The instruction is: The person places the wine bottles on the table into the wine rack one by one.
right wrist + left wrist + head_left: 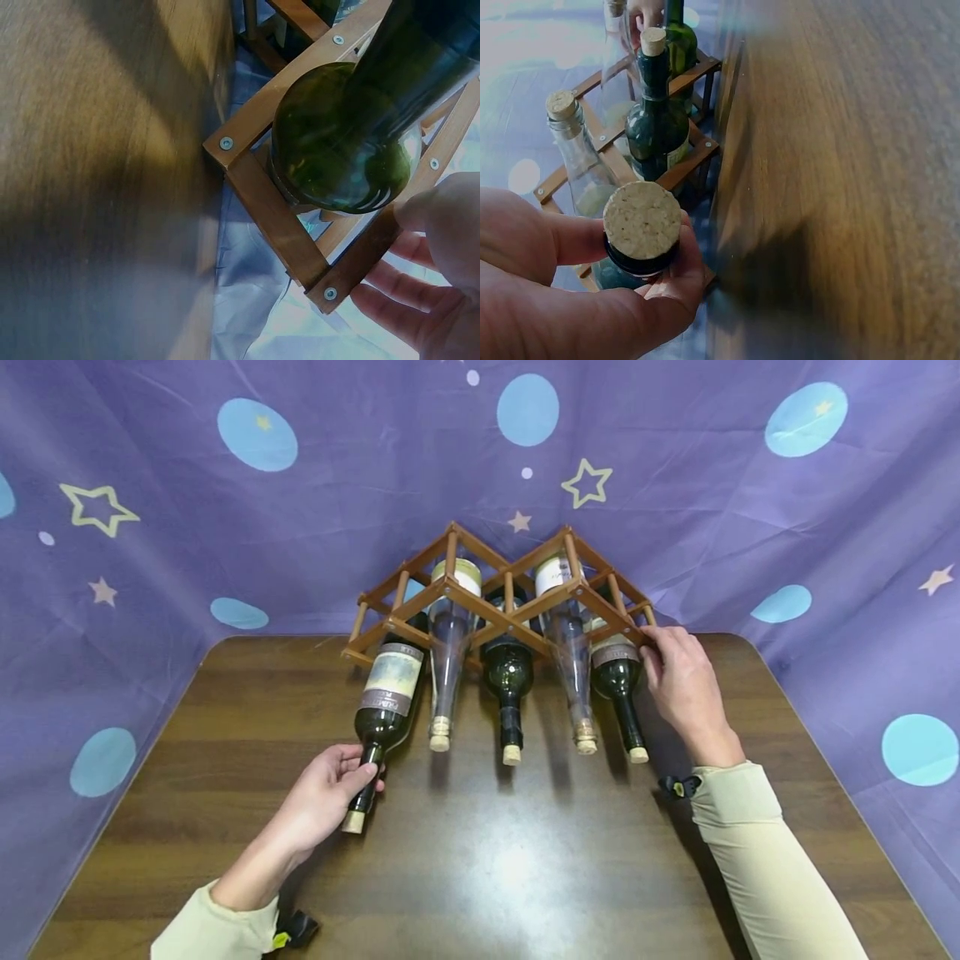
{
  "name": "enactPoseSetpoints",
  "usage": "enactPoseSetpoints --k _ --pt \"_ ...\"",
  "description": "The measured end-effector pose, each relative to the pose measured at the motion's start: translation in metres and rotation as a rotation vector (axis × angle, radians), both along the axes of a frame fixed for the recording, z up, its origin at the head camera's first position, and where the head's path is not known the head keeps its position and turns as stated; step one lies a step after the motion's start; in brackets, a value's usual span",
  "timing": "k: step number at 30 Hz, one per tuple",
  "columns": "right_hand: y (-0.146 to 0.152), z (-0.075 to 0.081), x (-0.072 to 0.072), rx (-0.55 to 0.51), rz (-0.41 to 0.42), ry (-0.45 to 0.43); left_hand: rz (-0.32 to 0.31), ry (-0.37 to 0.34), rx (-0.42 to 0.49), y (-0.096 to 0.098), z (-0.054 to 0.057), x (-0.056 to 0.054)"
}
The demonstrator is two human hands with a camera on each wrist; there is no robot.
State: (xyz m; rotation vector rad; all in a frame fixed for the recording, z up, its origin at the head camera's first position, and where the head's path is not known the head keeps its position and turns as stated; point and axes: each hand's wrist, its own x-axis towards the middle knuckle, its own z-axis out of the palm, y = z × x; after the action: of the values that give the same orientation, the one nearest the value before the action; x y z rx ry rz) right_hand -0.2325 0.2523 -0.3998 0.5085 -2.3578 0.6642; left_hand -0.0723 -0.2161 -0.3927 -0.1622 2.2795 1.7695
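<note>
My left hand (322, 793) grips the neck of a dark green wine bottle (393, 675), thumb on one side and fingers round the other. Its cork (642, 220) points toward me, and its base end lies within the left end of a wooden wine rack (447, 583). My right hand (686, 685) holds the rack's right end, with the thumb on the front slat (367, 244) and the fingers behind it. Beside that hand, another green bottle (619, 677) sits in the rightmost slot, neck toward me.
Two clear bottles (448, 652) and a dark green bottle (510, 672) rest in the rack's middle slots, all corked. The rack stands at the back of a brown wooden table (510, 893). A purple cloth (360, 485) with stars and dots hangs behind.
</note>
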Motion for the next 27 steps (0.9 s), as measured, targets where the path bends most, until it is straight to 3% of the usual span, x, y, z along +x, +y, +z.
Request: enactPoseSetpoints --k 12,27 --pt "-0.001 0.001 0.001 -0.005 -0.001 -0.011 0.02 0.018 0.016 0.006 0.006 -0.008" --pt "-0.002 0.0 0.002 -0.002 -0.016 -0.023 0.052 0.054 0.029 0.011 0.002 -0.031"
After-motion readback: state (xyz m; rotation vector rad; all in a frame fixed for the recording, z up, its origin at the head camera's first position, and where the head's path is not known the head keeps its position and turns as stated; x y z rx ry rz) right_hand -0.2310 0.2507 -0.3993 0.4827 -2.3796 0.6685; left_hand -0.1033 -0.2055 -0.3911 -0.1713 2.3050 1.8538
